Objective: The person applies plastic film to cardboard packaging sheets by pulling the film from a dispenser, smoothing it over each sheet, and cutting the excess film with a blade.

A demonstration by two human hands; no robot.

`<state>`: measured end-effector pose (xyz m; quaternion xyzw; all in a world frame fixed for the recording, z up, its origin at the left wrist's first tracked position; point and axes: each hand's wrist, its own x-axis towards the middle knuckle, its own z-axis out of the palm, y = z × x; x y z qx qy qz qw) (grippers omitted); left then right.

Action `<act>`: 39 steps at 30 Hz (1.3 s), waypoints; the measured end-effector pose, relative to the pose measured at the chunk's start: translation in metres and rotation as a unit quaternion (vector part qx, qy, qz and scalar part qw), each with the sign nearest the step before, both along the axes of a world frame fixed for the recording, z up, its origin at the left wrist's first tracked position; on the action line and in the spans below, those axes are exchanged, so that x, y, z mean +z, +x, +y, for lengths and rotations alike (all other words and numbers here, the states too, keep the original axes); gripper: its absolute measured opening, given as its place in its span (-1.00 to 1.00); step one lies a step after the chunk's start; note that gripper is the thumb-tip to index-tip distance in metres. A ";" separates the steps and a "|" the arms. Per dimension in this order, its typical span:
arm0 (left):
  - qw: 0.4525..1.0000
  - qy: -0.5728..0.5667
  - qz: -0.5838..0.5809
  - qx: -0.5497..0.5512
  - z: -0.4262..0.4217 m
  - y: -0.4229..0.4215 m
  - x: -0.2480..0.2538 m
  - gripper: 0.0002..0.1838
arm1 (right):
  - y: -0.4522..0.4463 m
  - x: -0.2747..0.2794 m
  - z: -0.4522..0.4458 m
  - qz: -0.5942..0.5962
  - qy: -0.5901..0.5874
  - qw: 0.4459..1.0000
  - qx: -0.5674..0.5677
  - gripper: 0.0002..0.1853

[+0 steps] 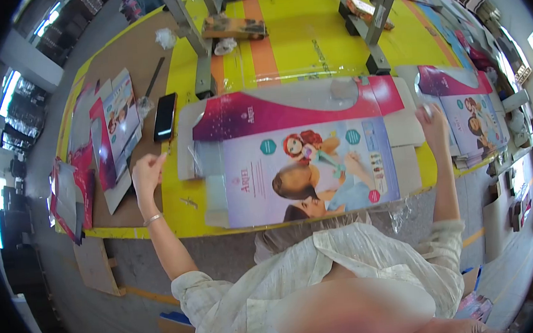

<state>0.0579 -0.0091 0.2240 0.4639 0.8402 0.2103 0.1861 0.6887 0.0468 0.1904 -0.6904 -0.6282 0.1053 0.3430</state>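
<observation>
A flattened Ariel doll carton (250,161) lies printed side up in front of me, pink along its far part, with pale flaps at both sides. My left hand (147,174) is raised beyond its left flaps, fingers curled and thumb against them; whatever may be in them is hidden. Past the right flaps, my right hand (433,122) is closed, with a small whitish shiny spot at the fingertips that I cannot identify. Clear film shows along the carton's far edge. Close to my left hand lies a black phone (165,117).
Printed cartons (116,122) lie at the left and a carton stack (472,113) at the right of the yellow table (295,58). A metal frame (205,77) stands on its far side, near a tape roll (233,27). Crumpled plastic (166,39) lies far left.
</observation>
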 end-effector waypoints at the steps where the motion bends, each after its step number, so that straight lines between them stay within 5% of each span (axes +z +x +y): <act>1: 0.996 0.074 0.015 -0.054 0.022 0.010 0.005 -0.75 | -0.007 -0.002 0.032 -0.011 0.027 0.999 0.044 -0.72; 4: 0.963 0.171 0.032 -0.206 0.101 0.045 0.004 -0.86 | -0.038 -0.015 0.127 -0.068 0.070 0.982 0.162 -0.73; 8: 0.898 0.166 0.140 -0.383 0.207 0.090 -0.031 -0.71 | -0.076 -0.054 0.223 -0.234 -0.019 0.951 0.200 -0.75; 10: 0.875 0.169 0.227 -0.392 0.256 0.083 -0.095 -0.76 | -0.081 -0.069 0.247 -0.296 -0.071 0.933 0.191 -0.77; 14: 0.814 0.077 0.426 -0.387 0.287 0.097 -0.112 -0.76 | -0.082 -0.082 0.265 -0.324 -0.104 0.920 0.194 -0.79; 19: 0.815 0.057 0.465 -0.341 0.281 0.106 -0.097 -0.87 | -0.072 -0.070 0.254 -0.190 -0.014 0.962 0.193 -0.82; 21: 0.835 0.090 0.440 -0.317 0.268 0.104 -0.075 -0.89 | -0.063 -0.047 0.242 -0.102 0.073 0.975 0.184 -0.83; 24: 0.900 0.224 0.206 -0.313 0.244 0.098 -0.033 -0.89 | -0.054 -0.022 0.225 -0.057 0.124 0.974 0.179 -0.85; 33: 0.905 0.179 0.194 -0.333 0.238 0.099 -0.037 -0.92 | -0.076 -0.079 0.246 -0.341 -0.144 0.893 0.255 -0.85; 39: 0.927 0.210 0.093 -0.297 0.226 0.092 -0.027 -0.90 | -0.070 -0.057 0.241 -0.150 -0.014 0.972 0.183 -0.87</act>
